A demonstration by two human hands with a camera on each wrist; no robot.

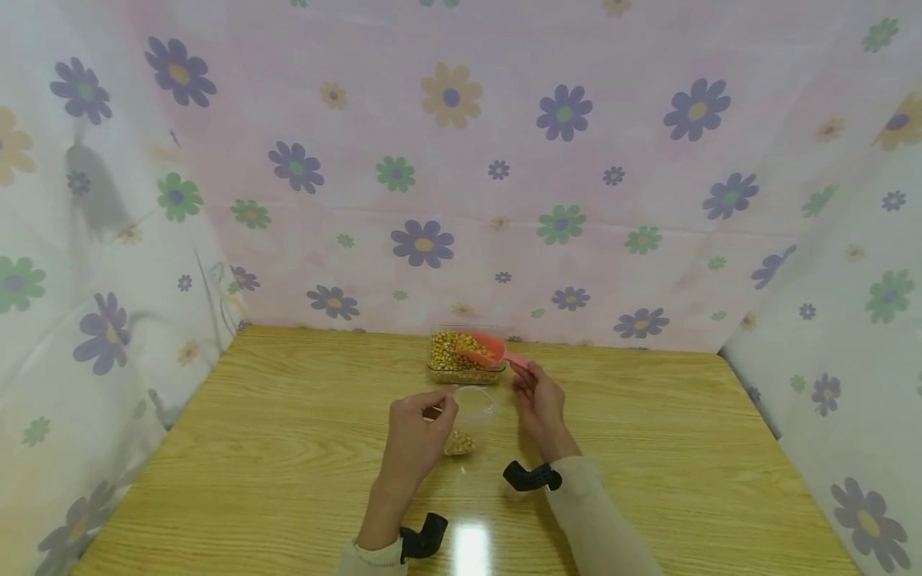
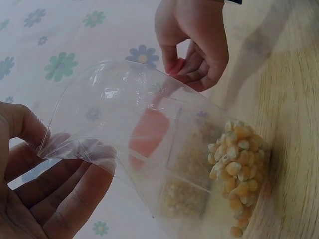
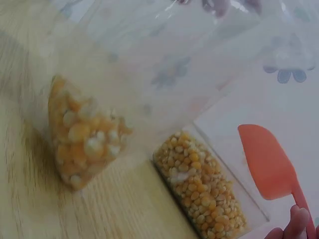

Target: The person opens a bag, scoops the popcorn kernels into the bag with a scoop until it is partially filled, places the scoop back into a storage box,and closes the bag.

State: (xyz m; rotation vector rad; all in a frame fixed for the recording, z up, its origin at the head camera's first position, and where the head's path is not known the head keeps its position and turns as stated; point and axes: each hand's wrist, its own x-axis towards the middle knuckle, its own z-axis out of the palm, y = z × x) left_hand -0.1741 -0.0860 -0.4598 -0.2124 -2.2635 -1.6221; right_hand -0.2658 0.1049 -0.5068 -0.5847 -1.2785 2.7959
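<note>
My left hand (image 1: 421, 428) pinches the rim of a clear plastic bag (image 2: 119, 99) between thumb and fingers, and the bag's mouth gapes. Corn kernels (image 2: 238, 169) lie in the bottom of the bag, just above or on the table; which one I cannot tell. With my right hand (image 1: 542, 400) I grip the handle of a red scoop (image 1: 497, 349). In the head view the scoop, with kernels in it, is over a clear rectangular container (image 1: 468, 374) full of corn kernels (image 3: 202, 191). The right wrist view shows the scoop's underside above the container.
The wood-grained table (image 1: 288, 448) spreads out around both hands. Behind the container hangs a flower-printed cloth (image 1: 497, 200), which also lines both sides. Black wrist camera mounts (image 1: 531, 477) sit on both forearms.
</note>
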